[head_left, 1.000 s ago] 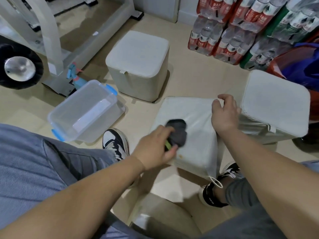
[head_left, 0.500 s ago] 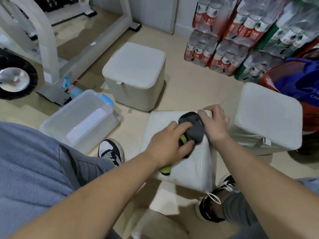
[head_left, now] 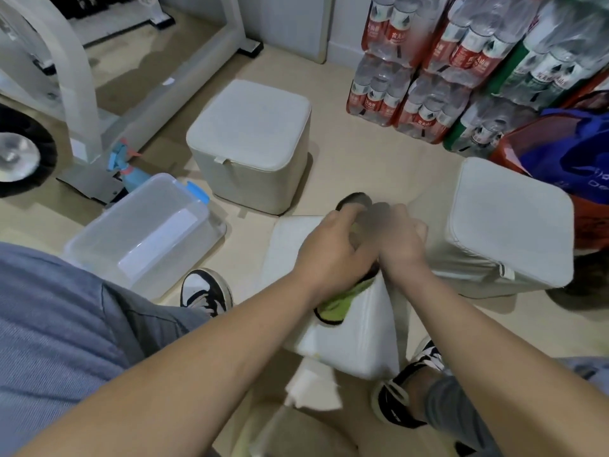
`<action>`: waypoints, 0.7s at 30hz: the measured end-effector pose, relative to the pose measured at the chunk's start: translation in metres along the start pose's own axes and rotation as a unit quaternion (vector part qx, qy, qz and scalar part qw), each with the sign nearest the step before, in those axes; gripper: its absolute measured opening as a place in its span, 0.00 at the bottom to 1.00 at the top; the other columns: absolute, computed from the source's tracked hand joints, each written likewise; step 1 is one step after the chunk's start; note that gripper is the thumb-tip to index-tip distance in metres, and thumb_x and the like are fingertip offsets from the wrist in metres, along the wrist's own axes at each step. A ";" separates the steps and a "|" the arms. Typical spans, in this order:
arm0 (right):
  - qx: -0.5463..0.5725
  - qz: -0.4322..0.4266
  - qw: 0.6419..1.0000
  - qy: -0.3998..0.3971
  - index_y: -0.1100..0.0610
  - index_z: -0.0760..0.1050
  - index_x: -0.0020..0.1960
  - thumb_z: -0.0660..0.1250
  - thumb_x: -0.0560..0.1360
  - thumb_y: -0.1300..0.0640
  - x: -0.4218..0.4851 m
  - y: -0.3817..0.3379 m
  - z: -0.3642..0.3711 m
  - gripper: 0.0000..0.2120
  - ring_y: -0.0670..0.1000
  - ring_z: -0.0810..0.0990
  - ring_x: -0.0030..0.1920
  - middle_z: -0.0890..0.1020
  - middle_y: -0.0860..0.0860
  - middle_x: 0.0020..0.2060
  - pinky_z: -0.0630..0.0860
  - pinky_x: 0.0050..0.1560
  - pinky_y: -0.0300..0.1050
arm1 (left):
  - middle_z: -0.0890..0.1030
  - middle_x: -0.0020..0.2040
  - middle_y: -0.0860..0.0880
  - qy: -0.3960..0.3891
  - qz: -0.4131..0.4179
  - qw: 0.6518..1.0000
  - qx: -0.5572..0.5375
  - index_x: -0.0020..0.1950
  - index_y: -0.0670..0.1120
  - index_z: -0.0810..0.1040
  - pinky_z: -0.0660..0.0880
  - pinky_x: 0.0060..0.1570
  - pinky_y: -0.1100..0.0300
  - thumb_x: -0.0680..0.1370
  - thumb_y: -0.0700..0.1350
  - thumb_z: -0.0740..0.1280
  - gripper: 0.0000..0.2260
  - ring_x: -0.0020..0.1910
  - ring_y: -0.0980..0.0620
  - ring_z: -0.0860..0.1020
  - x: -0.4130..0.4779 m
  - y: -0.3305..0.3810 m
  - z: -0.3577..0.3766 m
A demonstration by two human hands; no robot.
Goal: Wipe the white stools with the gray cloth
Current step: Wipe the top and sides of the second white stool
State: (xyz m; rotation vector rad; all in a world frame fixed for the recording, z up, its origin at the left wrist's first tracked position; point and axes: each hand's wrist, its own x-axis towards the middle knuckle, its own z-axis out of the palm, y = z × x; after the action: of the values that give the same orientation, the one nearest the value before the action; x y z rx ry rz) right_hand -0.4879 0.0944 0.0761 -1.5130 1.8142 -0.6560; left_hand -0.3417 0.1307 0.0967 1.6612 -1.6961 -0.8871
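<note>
A white stool (head_left: 359, 334) lies tipped between my feet. My left hand (head_left: 329, 252) grips the gray cloth (head_left: 354, 201), whose green underside (head_left: 342, 300) hangs out below my wrist, and presses it on the stool's far upper edge. My right hand (head_left: 400, 237) sits right beside it, fingers curled over the same edge, partly blurred. A second white stool (head_left: 250, 143) stands upright on the floor beyond. A third white stool (head_left: 504, 222) leans at the right.
A clear plastic box (head_left: 145, 225) with blue clips lies at the left, beside a blue spray bottle (head_left: 128, 169) and a white frame. Packs of water bottles (head_left: 445, 61) line the back right, with a red and blue bag (head_left: 573, 159).
My left hand has pushed the cloth from the middle of the stool's face up to its far edge, meeting my right hand. The view has shifted down, showing more floor behind.
</note>
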 end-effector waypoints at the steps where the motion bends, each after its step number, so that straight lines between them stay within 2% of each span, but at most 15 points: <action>1: 0.012 -0.002 1.000 -0.007 0.48 0.71 0.56 0.55 0.85 0.50 -0.001 -0.002 0.000 0.07 0.50 0.64 0.63 0.74 0.43 0.48 0.68 0.70 0.56 | 0.79 0.64 0.50 0.014 0.001 1.000 0.023 0.73 0.56 0.71 0.77 0.59 0.51 0.78 0.61 0.65 0.24 0.61 0.48 0.78 -0.001 -0.011 -0.004; 4: 0.009 -0.024 0.999 -0.022 0.50 0.73 0.58 0.53 0.87 0.53 -0.002 -0.010 -0.003 0.10 0.50 0.63 0.65 0.78 0.42 0.53 0.67 0.63 0.48 | 0.78 0.65 0.47 0.054 -0.068 0.992 0.091 0.75 0.57 0.68 0.78 0.56 0.48 0.80 0.58 0.65 0.24 0.60 0.44 0.78 -0.003 -0.054 -0.022; 7: -0.030 -0.043 0.998 -0.035 0.51 0.72 0.58 0.53 0.86 0.53 -0.006 -0.018 -0.002 0.10 0.51 0.64 0.67 0.77 0.37 0.48 0.71 0.61 0.52 | 0.78 0.61 0.43 0.105 -0.222 0.966 0.082 0.76 0.53 0.68 0.77 0.51 0.49 0.81 0.56 0.63 0.24 0.59 0.39 0.79 0.003 -0.087 -0.040; 8: -0.035 -0.047 0.998 -0.034 0.51 0.72 0.57 0.53 0.85 0.53 -0.008 -0.021 0.000 0.10 0.51 0.64 0.67 0.77 0.38 0.47 0.73 0.60 0.53 | 0.79 0.60 0.43 0.112 -0.235 0.963 0.076 0.75 0.52 0.69 0.77 0.51 0.50 0.81 0.56 0.63 0.23 0.58 0.38 0.80 0.003 -0.088 -0.042; 10: -0.051 -0.057 0.997 -0.031 0.51 0.72 0.56 0.54 0.85 0.53 -0.012 -0.024 0.003 0.08 0.51 0.65 0.66 0.77 0.39 0.48 0.74 0.59 0.54 | 0.81 0.61 0.44 0.116 -0.179 0.975 0.058 0.72 0.52 0.71 0.77 0.54 0.49 0.80 0.55 0.64 0.21 0.59 0.39 0.80 0.000 -0.065 -0.035; 12: -0.064 -0.053 0.996 -0.033 0.52 0.70 0.57 0.56 0.84 0.56 -0.013 -0.022 0.002 0.05 0.53 0.68 0.66 0.75 0.45 0.51 0.74 0.58 0.54 | 0.80 0.64 0.46 0.082 -0.047 0.995 0.035 0.72 0.52 0.73 0.77 0.59 0.50 0.80 0.56 0.66 0.22 0.61 0.43 0.79 -0.008 -0.025 -0.022; 14: -0.073 -0.057 0.995 -0.041 0.53 0.70 0.60 0.58 0.82 0.61 -0.013 -0.019 0.000 0.08 0.54 0.69 0.66 0.71 0.50 0.53 0.72 0.54 0.52 | 0.79 0.65 0.48 0.034 0.057 0.997 0.032 0.73 0.52 0.73 0.77 0.59 0.50 0.79 0.58 0.66 0.24 0.61 0.45 0.79 -0.018 -0.010 -0.017; 16: -0.071 -0.087 0.993 -0.042 0.53 0.72 0.63 0.55 0.86 0.59 -0.014 -0.016 -0.002 0.10 0.53 0.68 0.68 0.74 0.48 0.54 0.70 0.55 0.50 | 0.79 0.63 0.48 0.039 0.077 0.994 0.070 0.73 0.53 0.72 0.79 0.55 0.48 0.78 0.60 0.64 0.25 0.60 0.43 0.80 -0.019 -0.028 -0.023; 18: -0.082 -0.114 0.989 -0.043 0.54 0.74 0.65 0.52 0.88 0.55 -0.017 -0.017 -0.002 0.13 0.52 0.67 0.69 0.75 0.45 0.55 0.71 0.57 0.51 | 0.78 0.65 0.47 0.067 0.010 0.992 0.110 0.74 0.53 0.70 0.79 0.55 0.46 0.79 0.59 0.63 0.25 0.60 0.42 0.79 -0.021 -0.054 -0.033; 21: -0.124 -0.094 0.988 -0.012 0.53 0.74 0.65 0.52 0.87 0.55 -0.017 -0.019 -0.002 0.14 0.53 0.68 0.69 0.75 0.44 0.52 0.70 0.53 0.51 | 0.78 0.65 0.42 0.093 -0.178 0.969 0.144 0.74 0.50 0.69 0.77 0.52 0.47 0.82 0.56 0.63 0.22 0.59 0.38 0.79 -0.014 -0.093 -0.052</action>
State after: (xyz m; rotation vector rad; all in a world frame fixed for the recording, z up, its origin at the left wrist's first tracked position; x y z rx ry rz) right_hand -0.4761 0.1069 0.0945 -1.8652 1.8007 -0.5099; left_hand -0.2436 0.1422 0.0540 2.2205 -1.4754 -0.6335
